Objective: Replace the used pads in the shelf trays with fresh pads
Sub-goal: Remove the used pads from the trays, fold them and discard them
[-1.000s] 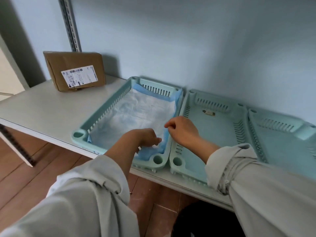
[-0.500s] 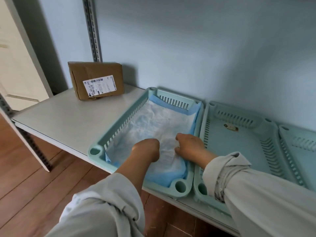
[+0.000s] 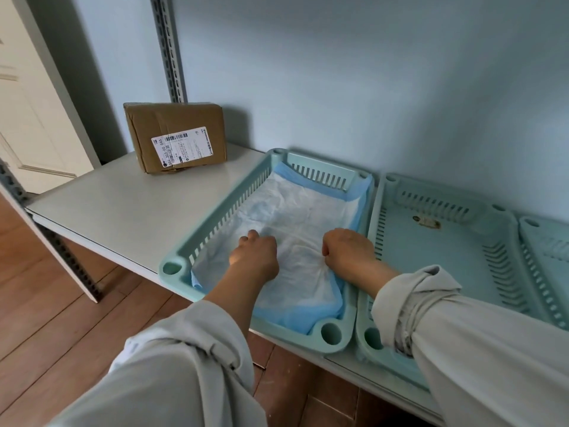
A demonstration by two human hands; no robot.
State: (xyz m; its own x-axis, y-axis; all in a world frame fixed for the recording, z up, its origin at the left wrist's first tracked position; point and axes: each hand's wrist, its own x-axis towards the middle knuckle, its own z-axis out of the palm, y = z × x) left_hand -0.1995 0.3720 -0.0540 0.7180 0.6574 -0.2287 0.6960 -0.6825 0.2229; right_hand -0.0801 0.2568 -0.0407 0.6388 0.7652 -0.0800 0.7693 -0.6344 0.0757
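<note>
A white pad with a blue border [image 3: 308, 208] lies in the left teal tray [image 3: 172, 268] and covers its floor. Its blue edge rides up the far and right walls. My left hand [image 3: 255, 255] sits on the near middle of the pad, fingers curled down into it. My right hand [image 3: 348, 251] pinches the pad near the tray's right side, where wrinkles gather at its fingertips. The middle tray [image 3: 431, 260] holds no pad, only a small sticker on its floor. A third tray [image 3: 548, 241] shows at the right edge.
The trays stand side by side on a white shelf [image 3: 123, 204] against a pale blue wall. A brown cardboard box [image 3: 175, 137] with a label stands at the back left. A metal upright [image 3: 169, 47] rises behind it. Wood floor lies below.
Both hands have moved from the tray's near right corner farther in onto the pad's middle. The view has shifted left.
</note>
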